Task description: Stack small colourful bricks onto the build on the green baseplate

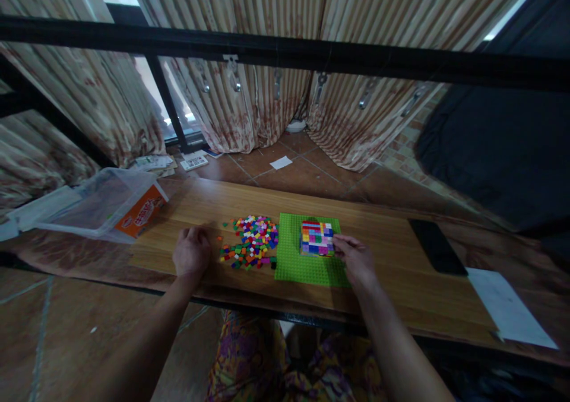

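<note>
A green baseplate [307, 265] lies on the wooden table [392, 271]. A multicoloured brick block [316, 237] stands on its far part. My right hand [356, 259] rests at the block's right side, fingers curled against it. A pile of small coloured bricks [250, 243] lies left of the plate. My left hand [192, 251] lies on the table left of the pile, fingers curled under, nothing visible in it.
A clear plastic box [100, 203] with an orange label lies on its side at the table's left end. A black phone [435, 246] and a white sheet [507, 307] lie at the right. A black metal bar [285, 51] crosses overhead; curtains hang behind.
</note>
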Demonstrator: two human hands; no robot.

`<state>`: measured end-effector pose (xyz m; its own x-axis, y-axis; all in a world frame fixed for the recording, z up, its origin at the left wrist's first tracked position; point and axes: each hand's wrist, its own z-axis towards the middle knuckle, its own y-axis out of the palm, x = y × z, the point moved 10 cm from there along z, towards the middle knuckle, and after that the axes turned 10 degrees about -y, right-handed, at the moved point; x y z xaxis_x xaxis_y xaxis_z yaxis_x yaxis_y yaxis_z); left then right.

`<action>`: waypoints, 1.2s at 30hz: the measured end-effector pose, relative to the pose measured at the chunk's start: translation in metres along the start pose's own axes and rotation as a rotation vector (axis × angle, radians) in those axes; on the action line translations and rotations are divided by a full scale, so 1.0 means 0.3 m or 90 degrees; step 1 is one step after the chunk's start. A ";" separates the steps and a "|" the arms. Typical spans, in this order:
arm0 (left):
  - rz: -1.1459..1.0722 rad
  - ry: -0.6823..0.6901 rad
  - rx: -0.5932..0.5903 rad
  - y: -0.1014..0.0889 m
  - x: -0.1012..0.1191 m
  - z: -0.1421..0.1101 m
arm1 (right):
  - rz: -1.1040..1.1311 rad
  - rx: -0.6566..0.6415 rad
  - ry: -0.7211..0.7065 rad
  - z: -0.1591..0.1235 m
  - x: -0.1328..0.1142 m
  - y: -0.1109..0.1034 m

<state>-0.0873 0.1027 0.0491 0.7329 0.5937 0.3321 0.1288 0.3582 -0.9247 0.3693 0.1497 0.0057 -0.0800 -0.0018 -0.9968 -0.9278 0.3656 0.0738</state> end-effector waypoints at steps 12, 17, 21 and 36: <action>-0.001 0.000 -0.001 0.002 0.001 -0.001 | 0.012 0.030 -0.034 -0.027 -0.052 -0.015; 0.001 -0.005 -0.010 0.001 0.003 -0.006 | -0.049 -0.018 -0.172 -0.128 -0.184 0.083; -0.007 -0.004 -0.013 0.006 0.001 -0.004 | -0.163 -0.241 -0.265 -0.258 -0.228 0.316; -0.019 -0.012 -0.037 0.017 -0.004 -0.004 | -0.486 -0.506 -0.490 -0.418 -0.124 0.689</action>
<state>-0.0867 0.1029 0.0437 0.7159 0.5968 0.3624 0.1892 0.3338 -0.9234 0.1347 0.1085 0.0618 0.5281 0.6540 -0.5416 -0.6279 -0.1286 -0.7676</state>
